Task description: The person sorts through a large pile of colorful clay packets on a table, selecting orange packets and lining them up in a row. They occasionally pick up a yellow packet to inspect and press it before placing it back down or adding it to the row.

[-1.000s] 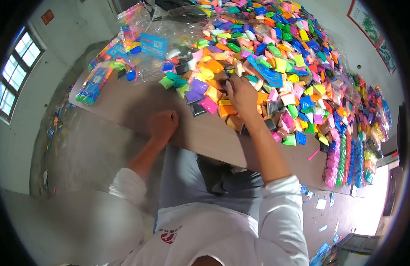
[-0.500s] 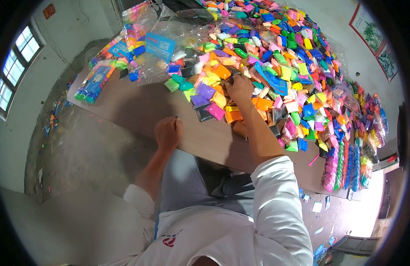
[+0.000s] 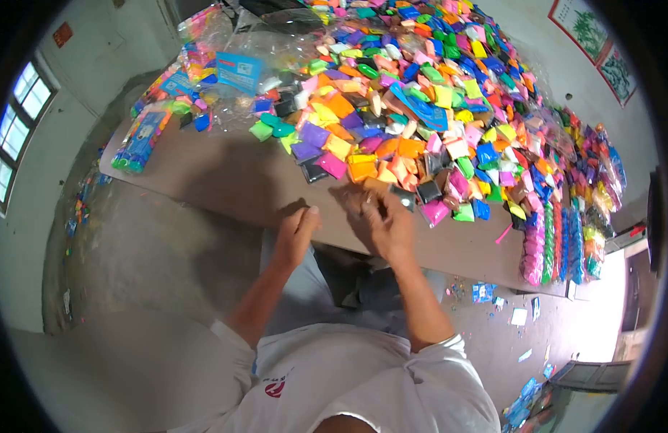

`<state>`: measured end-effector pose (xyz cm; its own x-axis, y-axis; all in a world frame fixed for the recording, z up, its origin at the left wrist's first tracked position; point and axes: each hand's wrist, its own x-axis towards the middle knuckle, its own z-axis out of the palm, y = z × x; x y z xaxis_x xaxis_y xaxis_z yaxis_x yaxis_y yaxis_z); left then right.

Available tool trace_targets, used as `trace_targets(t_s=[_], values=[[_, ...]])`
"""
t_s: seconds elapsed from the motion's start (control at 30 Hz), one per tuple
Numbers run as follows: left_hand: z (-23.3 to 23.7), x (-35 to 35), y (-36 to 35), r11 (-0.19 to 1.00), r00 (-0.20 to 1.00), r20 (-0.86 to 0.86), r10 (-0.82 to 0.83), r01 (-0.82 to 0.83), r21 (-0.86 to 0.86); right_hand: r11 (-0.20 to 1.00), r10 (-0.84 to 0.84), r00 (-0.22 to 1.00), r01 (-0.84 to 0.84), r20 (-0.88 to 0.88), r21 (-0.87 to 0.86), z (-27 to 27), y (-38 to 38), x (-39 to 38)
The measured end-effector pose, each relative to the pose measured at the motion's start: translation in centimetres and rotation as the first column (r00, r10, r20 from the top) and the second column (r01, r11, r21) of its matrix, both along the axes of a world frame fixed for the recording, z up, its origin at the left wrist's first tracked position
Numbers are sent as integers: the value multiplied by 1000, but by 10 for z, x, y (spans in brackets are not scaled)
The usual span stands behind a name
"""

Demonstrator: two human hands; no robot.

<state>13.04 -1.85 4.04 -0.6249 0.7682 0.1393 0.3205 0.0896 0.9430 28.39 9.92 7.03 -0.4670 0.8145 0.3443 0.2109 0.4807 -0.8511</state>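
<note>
My left hand is closed, thumb on top, over the front edge of the brown table. Whatever lies inside its curled fingers is hidden. My right hand is just in front of the pile of small coloured packets, its thumb and fingers bent together in a pinch. What is between those fingertips I cannot make out. Right beyond them lie a brown-orange packet and a black packet. A magenta packet and an orange packet are at the pile's front edge.
Blue-labelled clear bags lie at the back left, with a filled colourful pack at the left corner. Long strips of packets hang near the right edge. Wrappers litter the floor at right.
My right hand has come back from inside the pile to the table's front edge. My left hand has moved right, nearer to it. Some front packets have shifted, and the view has moved slightly.
</note>
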Motion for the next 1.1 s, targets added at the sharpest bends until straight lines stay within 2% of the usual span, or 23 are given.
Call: trace_targets(t_s=[0.03, 0.07, 0.1, 0.17, 0.23, 0.33, 0.47, 0.53, 0.67, 0.73, 0.8, 0.87, 0.93, 0.97, 1.03, 1.1], values=[[-2, 11, 4, 993, 979, 169, -114, 109, 39, 1000, -11, 1000, 11, 1, -5, -12, -8, 8], [-3, 21, 7, 975, 918, 327, -223, 204, 94, 982, 74, 994, -87, -84, -165, -21, -16, 15], [-2, 30, 7, 974, 917, 328, -227, 209, 87, 930, 143, 973, -195, -184, -311, -24, -22, 20], [3, 45, 8, 962, 964, 70, -257, 262, -78, 913, 193, 960, -252, -205, -321, -19, -24, 32], [1, 55, 7, 960, 962, 56, -268, 272, -67, 785, 229, 899, -397, -374, -475, -31, -18, 42], [-3, 62, 7, 965, 967, 43, -252, 255, -57, 809, 242, 917, -371, -317, -456, -34, -14, 51], [-1, 62, 8, 950, 950, 64, -307, 310, -36, 784, 292, 903, -415, -316, -462, -26, -4, 52], [-3, 60, 13, 945, 944, 47, -327, 328, -7, 758, 377, 884, -467, -278, -455, -22, 4, 49], [-15, 62, 29, 944, 943, 86, -322, 327, -46, 727, 397, 834, -541, -384, -424, -41, 19, 48], [-10, 71, 40, 944, 941, 122, -315, 324, -63, 689, 229, 864, -469, -448, -553, -47, 26, 54], [-6, 81, 49, 927, 901, 243, -358, 375, -24, 715, 180, 854, -454, -488, -531, -52, 26, 52], [-6, 86, 52, 937, 925, 179, -335, 347, -43, 742, 125, 840, -433, -528, -512, -52, 25, 53], [-9, 88, 51, 945, 943, 111, -315, 323, -60, 757, 32, 874, -338, -485, -559, -45, 21, 52], [-15, 86, 49, 942, 940, 125, -317, 327, -70, 760, 32, 873, -338, -488, -556, -45, 21, 51], [-17, 86, 45, 940, 938, 134, -320, 332, -75, 818, 134, 882, -356, -452, -451, -47, 22, 47], [-19, 86, 40, 933, 933, 30, -359, 359, 15, 825, 120, 898, -327, -423, -460, -45, 20, 47]])
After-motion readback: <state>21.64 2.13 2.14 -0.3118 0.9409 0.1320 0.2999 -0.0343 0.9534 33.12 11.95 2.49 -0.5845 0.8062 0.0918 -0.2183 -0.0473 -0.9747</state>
